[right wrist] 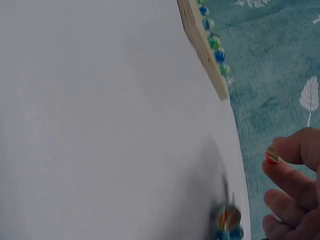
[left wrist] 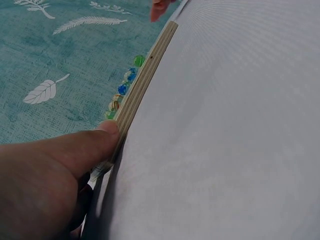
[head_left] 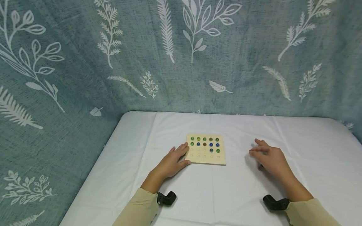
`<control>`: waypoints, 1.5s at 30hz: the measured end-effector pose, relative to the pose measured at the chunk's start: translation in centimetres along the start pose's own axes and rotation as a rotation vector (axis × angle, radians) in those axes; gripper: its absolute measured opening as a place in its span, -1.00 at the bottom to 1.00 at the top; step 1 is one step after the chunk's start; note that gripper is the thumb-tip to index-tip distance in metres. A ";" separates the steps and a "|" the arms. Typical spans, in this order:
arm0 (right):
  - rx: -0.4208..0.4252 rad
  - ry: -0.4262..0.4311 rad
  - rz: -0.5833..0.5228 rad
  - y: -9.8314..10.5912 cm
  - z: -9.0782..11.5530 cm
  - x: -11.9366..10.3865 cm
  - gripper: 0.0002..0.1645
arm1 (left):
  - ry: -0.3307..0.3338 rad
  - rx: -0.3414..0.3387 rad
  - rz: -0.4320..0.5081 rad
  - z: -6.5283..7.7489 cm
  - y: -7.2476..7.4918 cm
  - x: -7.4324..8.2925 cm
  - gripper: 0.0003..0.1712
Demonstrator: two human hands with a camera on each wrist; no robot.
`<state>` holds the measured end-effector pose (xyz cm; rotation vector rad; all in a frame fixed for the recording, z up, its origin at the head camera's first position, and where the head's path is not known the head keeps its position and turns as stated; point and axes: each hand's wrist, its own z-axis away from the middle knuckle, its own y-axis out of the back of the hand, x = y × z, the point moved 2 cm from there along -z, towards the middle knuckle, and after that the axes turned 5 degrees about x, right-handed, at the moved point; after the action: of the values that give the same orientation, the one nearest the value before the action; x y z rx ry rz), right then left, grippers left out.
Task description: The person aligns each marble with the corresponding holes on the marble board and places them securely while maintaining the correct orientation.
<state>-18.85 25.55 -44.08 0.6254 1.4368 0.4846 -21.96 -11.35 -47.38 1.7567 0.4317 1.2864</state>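
Note:
A pale wooden board (head_left: 201,160) with rows of round hollows lies on the white-covered table. Glass marbles (head_left: 205,144) in green, blue and brown fill its two back rows; two more sit at the right of the third row. My left hand (head_left: 170,164) rests at the board's left edge, fingers extended, thumb (left wrist: 107,127) against the front corner. To the right, apart from the board, my right hand (head_left: 271,158) is raised over the table. Its thumb and index finger pinch a small red-and-yellow marble (right wrist: 272,155).
Below the right hand are loose marbles (right wrist: 228,218), blurred in the right wrist view and mostly hidden by that hand in the head view. A teal leaf-patterned curtain (head_left: 181,84) hangs behind and left of the table (head_left: 181,207).

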 end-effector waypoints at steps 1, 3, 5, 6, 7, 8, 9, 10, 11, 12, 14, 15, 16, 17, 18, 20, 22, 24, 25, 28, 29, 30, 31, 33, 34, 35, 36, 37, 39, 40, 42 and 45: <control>0.012 0.009 -0.011 -0.3 0.0 -0.4 -0.33 | 0.000 0.000 0.001 0.0 0.0 0.0 -0.19; 0.037 0.027 -0.033 -1.1 -0.2 -1.3 -0.36 | 0.001 0.000 0.002 0.0 0.0 0.0 -0.19; 0.058 0.037 -0.049 -2.1 -0.4 -2.2 -0.40 | 0.003 0.000 0.002 0.0 0.1 -0.1 -0.19; 0.064 0.041 -0.054 -2.6 -0.5 -2.6 -0.42 | 0.006 -0.001 0.001 0.0 0.1 -0.1 -0.19; 0.068 0.047 -0.059 -3.2 -0.7 -3.0 -0.43 | 0.010 -0.003 0.000 -0.1 0.0 -0.1 -0.19; 0.071 0.056 -0.066 -3.7 -0.8 -3.3 -0.45 | 0.015 -0.007 -0.001 -0.1 0.0 -0.1 -0.18; 0.072 0.067 -0.069 -4.3 -1.0 -3.6 -0.48 | 0.020 -0.011 -0.003 -0.1 0.0 -0.1 -0.18; 0.071 0.075 -0.069 -4.9 -1.1 -3.9 -0.51 | 0.024 -0.014 -0.004 -0.1 0.0 -0.2 -0.18; 0.071 0.085 -0.068 -5.4 -1.3 -4.2 -0.54 | 0.027 -0.016 -0.006 -0.1 -0.1 -0.2 -0.18; 0.068 0.094 -0.071 -5.9 -1.4 -4.5 -0.57 | 0.029 -0.018 -0.006 0.0 -0.1 -0.1 -0.18; 0.064 0.114 -0.077 -6.9 -1.6 -5.1 -0.64 | 0.029 -0.018 -0.004 0.0 -0.1 -0.1 -0.18; 0.059 0.120 -0.079 -7.4 -1.7 -5.4 -0.67 | 0.028 -0.018 -0.002 0.0 -0.1 0.0 -0.18; 0.052 0.125 -0.080 -7.8 -1.8 -5.7 -0.68 | 0.026 -0.015 0.001 0.0 -0.1 0.0 -0.19; 0.046 0.135 -0.080 -8.3 -1.9 -6.0 -0.70 | 0.026 -0.015 0.004 0.0 -0.1 0.1 -0.19; 0.041 0.144 -0.078 -8.7 -2.0 -6.2 -0.71 | 0.026 -0.015 0.007 0.1 0.0 0.1 -0.19; 0.032 0.166 -0.064 -9.4 -2.1 -6.7 -0.73 | 0.028 -0.015 0.009 0.1 0.0 0.1 -0.19; 0.023 0.192 -0.038 -10.1 -2.2 -7.1 -0.75 | 0.033 -0.018 0.008 0.1 -0.1 0.1 -0.19; 0.018 0.216 -0.007 -10.6 -2.2 -7.5 -0.78 | 0.037 -0.021 0.006 0.1 -0.1 0.1 -0.20; 0.015 0.227 0.010 -10.9 -2.2 -7.7 -0.79 | 0.039 -0.021 0.006 0.1 -0.1 0.1 -0.20; 0.005 0.250 0.062 -11.5 -2.3 -8.3 -0.79 | 0.042 -0.023 0.005 0.1 0.0 0.1 -0.20; 0.002 0.258 0.082 -11.7 -2.4 -8.4 -0.79 | 0.043 -0.023 0.006 0.1 0.1 0.1 -0.21; -0.002 0.266 0.100 -11.8 -2.4 -8.6 -0.77 | 0.043 -0.023 0.005 0.1 0.1 0.1 -0.21; -0.005 0.270 0.115 -11.9 -2.5 -8.7 -0.76 | 0.042 -0.023 0.004 0.0 0.1 0.1 -0.21; -0.010 0.283 0.149 -12.1 -2.5 -8.9 -0.75 | 0.041 -0.023 0.002 0.0 0.1 0.1 -0.21; -0.012 0.292 0.166 -12.1 -2.6 -9.0 -0.74 | 0.040 -0.023 0.003 0.0 0.1 0.1 -0.21; -0.015 0.300 0.179 -12.2 -2.6 -9.1 -0.74 | 0.040 -0.022 0.003 0.0 0.1 0.1 -0.21; -0.018 0.304 0.191 -12.2 -2.6 -9.2 -0.75 | 0.038 -0.022 0.002 0.0 0.1 0.1 -0.21; -0.019 0.308 0.201 -12.2 -2.6 -9.2 -0.75 | 0.037 -0.020 0.006 0.0 0.0 0.1 -0.21; -0.021 0.320 0.221 -12.3 -2.6 -9.3 -0.76 | 0.035 -0.020 0.007 0.0 0.0 0.0 -0.21; -0.021 0.327 0.229 -12.3 -2.6 -9.3 -0.77 | 0.035 -0.019 0.008 0.0 0.0 0.0 -0.21; -0.023 0.337 0.239 -12.4 -2.7 -9.3 -0.78 | 0.035 -0.017 0.008 0.0 0.0 0.0 -0.21; -0.024 0.349 0.248 -12.5 -2.7 -9.3 -0.80 | 0.036 -0.017 0.004 0.0 0.0 -0.1 -0.21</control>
<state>-23.11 10.35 -45.35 0.7292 1.6866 0.8368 -22.01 -11.38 -47.44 1.7231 0.4373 1.3226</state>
